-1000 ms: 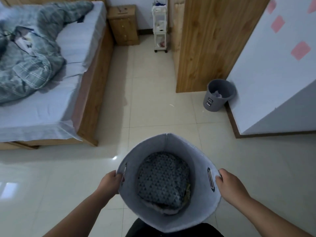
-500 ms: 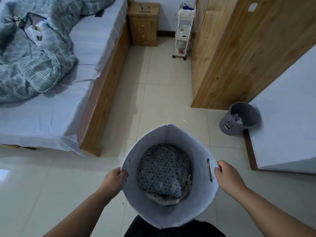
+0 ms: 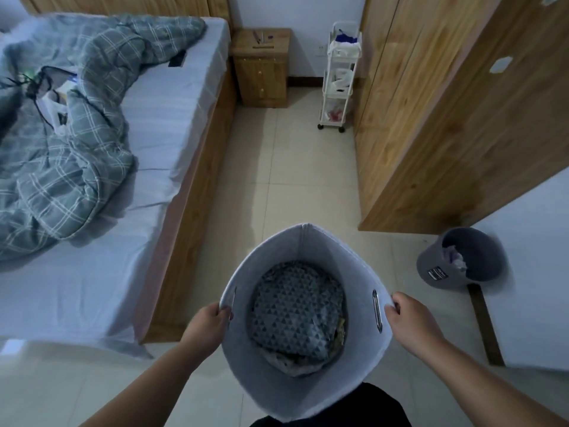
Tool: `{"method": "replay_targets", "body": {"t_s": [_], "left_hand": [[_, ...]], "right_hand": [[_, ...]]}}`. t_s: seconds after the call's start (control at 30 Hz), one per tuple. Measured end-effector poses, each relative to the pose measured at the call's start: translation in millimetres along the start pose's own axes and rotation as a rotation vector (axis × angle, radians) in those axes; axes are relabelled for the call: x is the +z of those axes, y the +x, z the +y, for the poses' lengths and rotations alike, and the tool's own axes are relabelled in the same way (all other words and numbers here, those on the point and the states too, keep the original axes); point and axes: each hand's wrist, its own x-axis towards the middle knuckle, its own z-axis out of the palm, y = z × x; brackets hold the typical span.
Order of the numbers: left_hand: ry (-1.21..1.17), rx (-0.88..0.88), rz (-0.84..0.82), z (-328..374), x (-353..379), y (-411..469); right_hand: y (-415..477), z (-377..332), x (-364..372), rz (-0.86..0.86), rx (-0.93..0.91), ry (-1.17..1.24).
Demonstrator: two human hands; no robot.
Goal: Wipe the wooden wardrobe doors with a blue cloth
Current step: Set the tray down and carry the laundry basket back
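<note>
Basically, vs a sec ago the view is further down the aisle. The wardrobe doors [image 3: 431, 134] fill more of the right side, and the nightstand [image 3: 261, 69] and white trolley [image 3: 338, 75] sit fuller in frame. The bin [image 3: 452, 266] has slid to the lower right. The grip hasn't changed. The left hand [image 3: 209, 326] is clamped on the felt basket [image 3: 304, 238] rim by its slot handle, and the right hand [image 3: 412, 322] is clamped on the opposite rim, fingers curled over the edge.

Meaning for the task: prob an approach w/ the basket, wiping not started, both hands busy. The basket has to go down first.

No blue cloth is clearly visible. A blue-purple bundle [image 3: 346, 38] on the trolley's top tier might be it, can't tell. The doors stand just right of the tiled floor [image 3: 292, 167], near the trolley.

Materials:
- Basket: soft pale-grey felt, rim squeezed to an oval, seam at the far side, metal-lined slots. It holds a rumpled fabric [image 3: 295, 312] w/ a small triangle print.
- Doors: flat pine-grain panels, slight sheen, one hexagonal sticker.
- Floor: glossy cream tile.
- Bed [image 3: 172, 134]: wood frame, smooth pale sheet, crumpled plaid quilt [image 3: 70, 149].
- Bin: dark round plastic, paper scraps inside.
</note>
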Motion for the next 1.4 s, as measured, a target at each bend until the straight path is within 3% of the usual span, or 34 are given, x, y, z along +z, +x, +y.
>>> {"method": "replay_targets", "body": {"t_s": [0.47, 0.7, 1.07, 1.4], "left_hand": [[-0.002, -0.058, 0.064, 172, -72, 155], [0.002, -0.032, -0.012, 251, -107, 279], [0.107, 0.102, -0.060, 404, -189, 435], [0.161, 0.045, -0.025, 518, -215, 552]], "right_hand": [[226, -109, -85, -0.015, -0.084, 0.005], [345, -166, -101, 0.043, 0.002, -0.039], [475, -266, -153, 0.101, 0.114, 0.130], [630, -314, -180, 0.031, 0.106, 0.217]]}}
